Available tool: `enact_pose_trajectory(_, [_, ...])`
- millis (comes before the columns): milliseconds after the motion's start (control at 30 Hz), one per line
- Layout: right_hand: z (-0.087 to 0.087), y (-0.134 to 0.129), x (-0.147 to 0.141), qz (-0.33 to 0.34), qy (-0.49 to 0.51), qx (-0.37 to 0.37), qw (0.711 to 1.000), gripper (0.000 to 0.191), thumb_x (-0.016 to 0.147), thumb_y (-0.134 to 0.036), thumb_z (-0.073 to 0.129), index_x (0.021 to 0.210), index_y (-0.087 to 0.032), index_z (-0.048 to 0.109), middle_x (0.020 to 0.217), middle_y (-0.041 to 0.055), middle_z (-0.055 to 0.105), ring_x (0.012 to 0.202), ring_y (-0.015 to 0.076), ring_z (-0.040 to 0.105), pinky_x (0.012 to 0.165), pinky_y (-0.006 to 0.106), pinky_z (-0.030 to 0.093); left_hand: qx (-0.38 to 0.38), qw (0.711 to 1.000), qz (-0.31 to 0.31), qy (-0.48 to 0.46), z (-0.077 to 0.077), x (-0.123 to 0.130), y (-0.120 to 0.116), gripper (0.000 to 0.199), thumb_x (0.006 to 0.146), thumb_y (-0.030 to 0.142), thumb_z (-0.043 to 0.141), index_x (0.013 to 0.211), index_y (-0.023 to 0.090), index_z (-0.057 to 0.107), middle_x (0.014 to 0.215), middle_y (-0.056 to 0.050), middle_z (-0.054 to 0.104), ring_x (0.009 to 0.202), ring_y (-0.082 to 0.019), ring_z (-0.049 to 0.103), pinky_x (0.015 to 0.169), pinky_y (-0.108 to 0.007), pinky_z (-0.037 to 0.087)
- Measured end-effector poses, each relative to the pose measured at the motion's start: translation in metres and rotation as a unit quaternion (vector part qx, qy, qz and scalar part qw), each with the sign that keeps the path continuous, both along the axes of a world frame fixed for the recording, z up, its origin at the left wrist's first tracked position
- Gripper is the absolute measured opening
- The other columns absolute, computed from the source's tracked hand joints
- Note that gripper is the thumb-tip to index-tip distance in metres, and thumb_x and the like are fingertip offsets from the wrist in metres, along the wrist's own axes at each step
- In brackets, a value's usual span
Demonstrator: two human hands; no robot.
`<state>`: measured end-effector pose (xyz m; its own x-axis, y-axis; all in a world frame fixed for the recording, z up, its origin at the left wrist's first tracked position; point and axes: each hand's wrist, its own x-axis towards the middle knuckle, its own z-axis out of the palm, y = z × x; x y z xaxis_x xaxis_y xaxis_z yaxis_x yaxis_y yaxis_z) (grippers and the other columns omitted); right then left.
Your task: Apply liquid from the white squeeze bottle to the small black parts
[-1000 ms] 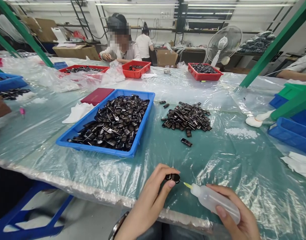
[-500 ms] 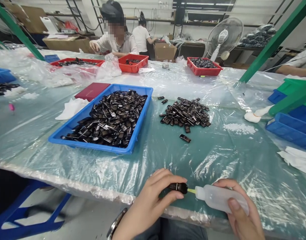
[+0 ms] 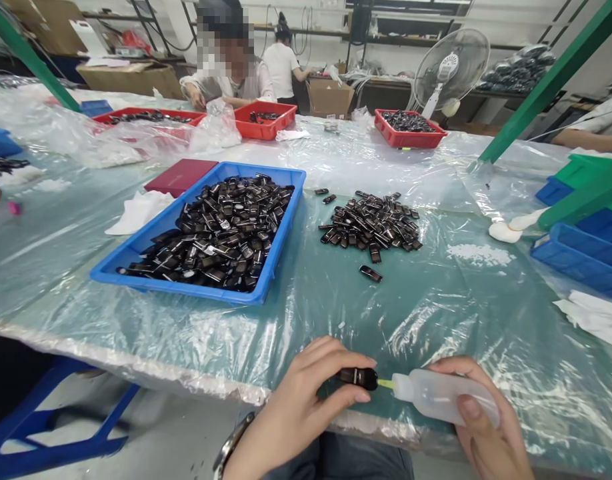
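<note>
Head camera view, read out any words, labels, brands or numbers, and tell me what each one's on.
No text is readable.
Cardboard box: small marks, too small to read.
Dark red cover: any marking is too faint.
Squeeze bottle: no lettering visible.

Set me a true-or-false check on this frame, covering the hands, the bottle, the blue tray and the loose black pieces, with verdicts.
1. The left hand grips a small black piece. True.
2. The squeeze bottle is in the left hand. False: the right hand holds the squeeze bottle.
3. The bottle's yellow-green tip points toward the gripped piece. True.
4. The blue tray is to the right of the loose pile. False: the blue tray is to the left of the loose pile.
5. The wristband is on the right hand's wrist. False: the wristband is on the left hand's.
</note>
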<state>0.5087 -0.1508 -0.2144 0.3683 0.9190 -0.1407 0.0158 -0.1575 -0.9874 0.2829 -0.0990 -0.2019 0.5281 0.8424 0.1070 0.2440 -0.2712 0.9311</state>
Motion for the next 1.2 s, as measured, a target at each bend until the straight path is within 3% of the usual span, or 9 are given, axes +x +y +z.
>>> enact_pose_trajectory(400, [0.0046,0.0011,-0.002,-0.017,-0.006,-0.032,0.999,0.053,0.069,-0.077,0.067,0.083,-0.026,0.066,0.086,0.0048,0.054,0.07,0.0189,0.055,0.055,0.024,0.043,-0.007,1.0,-0.002,0.0,0.0006,0.0006,0.0004,0.02,0.1,0.034,0.055,0.119,0.034,0.062,0.094,0.0,0.06,0.088,-0.016,0.053,0.076,-0.025,0.04])
enact_pose_trajectory(1200, [0.0086,0.0013,-0.0045,-0.026,0.003,-0.026,0.999,0.054,0.065,-0.076,0.071,0.083,-0.026,0.065,0.085,0.0035,0.055,0.07,0.0175,0.055,0.057,0.023,0.043,-0.01,1.0,-0.001,0.007,-0.001,0.0011,0.0009,0.021,0.101,0.038,0.053,0.12,0.036,0.061,0.097,0.001,0.064,0.089,-0.016,0.055,0.077,-0.026,0.041])
